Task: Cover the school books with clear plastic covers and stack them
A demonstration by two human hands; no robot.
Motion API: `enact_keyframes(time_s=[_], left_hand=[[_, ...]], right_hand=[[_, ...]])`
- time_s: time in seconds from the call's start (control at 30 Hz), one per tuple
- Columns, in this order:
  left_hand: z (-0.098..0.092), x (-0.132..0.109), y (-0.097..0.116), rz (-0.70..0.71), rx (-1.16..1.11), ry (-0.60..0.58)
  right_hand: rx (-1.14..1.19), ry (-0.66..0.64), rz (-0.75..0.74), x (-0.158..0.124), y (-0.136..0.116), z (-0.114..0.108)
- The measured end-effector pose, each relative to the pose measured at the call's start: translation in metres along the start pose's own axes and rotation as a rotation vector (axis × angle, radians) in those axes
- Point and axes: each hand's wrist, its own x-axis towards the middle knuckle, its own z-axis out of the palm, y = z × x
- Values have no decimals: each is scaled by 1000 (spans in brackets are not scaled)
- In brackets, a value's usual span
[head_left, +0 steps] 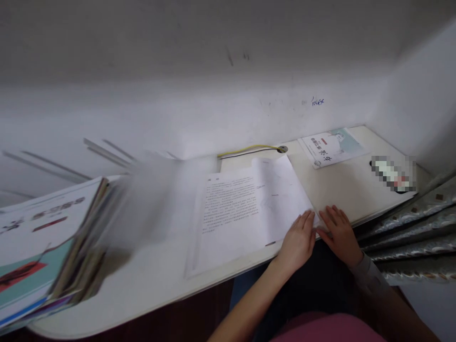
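A sheaf of printed white pages (pixel 249 209) lies open on the white desk (pixel 149 294), its upper sheet bent back. My left hand (pixel 297 242) is shut on the lower right corner of the pages, fingers over the edge. Just to its right, my right hand (pixel 340 235) has its fingertips at that same corner, though I cannot tell whether they grip the paper. A blurred pale sheet or page block (pixel 146 204) hides part of the desk beside the pages.
A thick stack of books (pixel 46 242) overhangs the desk's left end. At the back lie a thin book (pixel 331 147) and a yellow cable (pixel 249 151) running into a desk grommet (pixel 282 149). A pixelated dark object (pixel 394 173) sits at right, above a patterned curtain (pixel 416 228).
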Motion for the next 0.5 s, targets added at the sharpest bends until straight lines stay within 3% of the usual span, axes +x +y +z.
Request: enact_keyframes(time_s=[0.13, 0.23, 0.33, 0.5], left_hand=[[-11, -1, 1, -94, 219, 28], [-15, -1, -3, -211, 332, -39], [-11, -1, -7, -183, 333, -132], [-6, -4, -10, -129, 324, -135]], right_hand=[[-21, -1, 5, 0, -2, 0], [-81, -17, 15, 1, -3, 0], [-107, -37, 22, 2, -4, -1], [-94, -60, 29, 2, -3, -3]])
